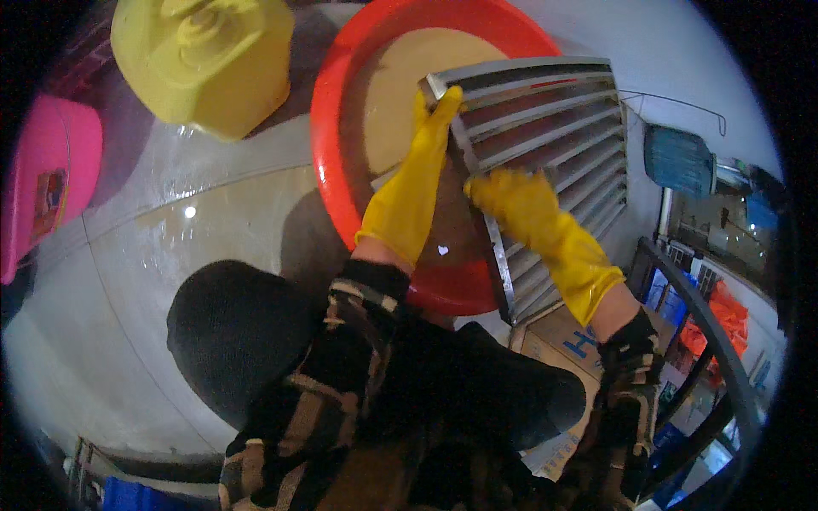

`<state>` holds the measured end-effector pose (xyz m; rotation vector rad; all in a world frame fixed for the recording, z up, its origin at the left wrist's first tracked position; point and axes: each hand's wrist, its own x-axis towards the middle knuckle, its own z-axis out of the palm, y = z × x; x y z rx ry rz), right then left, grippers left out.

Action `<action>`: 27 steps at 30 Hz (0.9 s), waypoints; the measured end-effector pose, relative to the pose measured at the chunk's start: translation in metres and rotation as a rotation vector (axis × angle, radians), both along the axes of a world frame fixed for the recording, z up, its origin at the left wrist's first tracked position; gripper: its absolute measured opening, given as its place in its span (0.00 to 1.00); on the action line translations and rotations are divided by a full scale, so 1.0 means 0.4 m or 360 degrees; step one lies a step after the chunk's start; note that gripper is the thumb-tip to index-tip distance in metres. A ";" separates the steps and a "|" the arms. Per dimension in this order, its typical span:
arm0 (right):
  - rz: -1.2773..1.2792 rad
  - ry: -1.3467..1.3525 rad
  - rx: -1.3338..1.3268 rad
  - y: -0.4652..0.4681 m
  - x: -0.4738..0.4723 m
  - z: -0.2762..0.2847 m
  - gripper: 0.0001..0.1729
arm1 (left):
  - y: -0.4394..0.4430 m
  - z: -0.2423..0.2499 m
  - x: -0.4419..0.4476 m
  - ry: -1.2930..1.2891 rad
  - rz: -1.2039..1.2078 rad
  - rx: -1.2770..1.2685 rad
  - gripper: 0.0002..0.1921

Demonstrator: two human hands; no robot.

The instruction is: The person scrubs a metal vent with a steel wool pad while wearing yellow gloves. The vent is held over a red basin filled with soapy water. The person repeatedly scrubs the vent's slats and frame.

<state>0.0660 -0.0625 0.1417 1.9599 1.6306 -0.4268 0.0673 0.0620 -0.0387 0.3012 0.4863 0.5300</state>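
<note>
A metal louvred panel (549,135), like a baffle filter, is tilted over a round red plastic basin (327,147) of cloudy brownish water (399,80). In a yellow rubber glove, my left hand (434,131) grips the panel's frame near its upper left corner, thumb over the edge. My right hand (517,201), also gloved in yellow, is curled against the left side of the slats and blurred. Whether anything is inside its fingers cannot be made out. The panel hides the right part of the basin.
A yellow plastic jerrycan (211,70) stands at upper left on the wet tiled floor (160,268). Farther left is a pink plastic container (54,172). A cardboard box (556,345) lies by my right knee. Dark curved bars (700,306) and an orange bag (722,322) are at right.
</note>
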 end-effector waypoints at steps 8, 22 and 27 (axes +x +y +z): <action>-0.1738 0.1124 0.1797 0.032 0.259 0.036 0.19 | -0.111 0.011 -0.170 -0.0192 -0.0046 -0.0481 0.23; -0.1047 0.0456 0.0812 -0.148 0.204 -0.045 0.37 | -0.063 -0.016 -0.136 0.0323 0.0126 0.0130 0.22; -0.1379 0.0661 0.0673 -0.098 0.203 0.025 0.24 | -0.046 0.004 -0.129 0.0299 0.0183 0.0036 0.21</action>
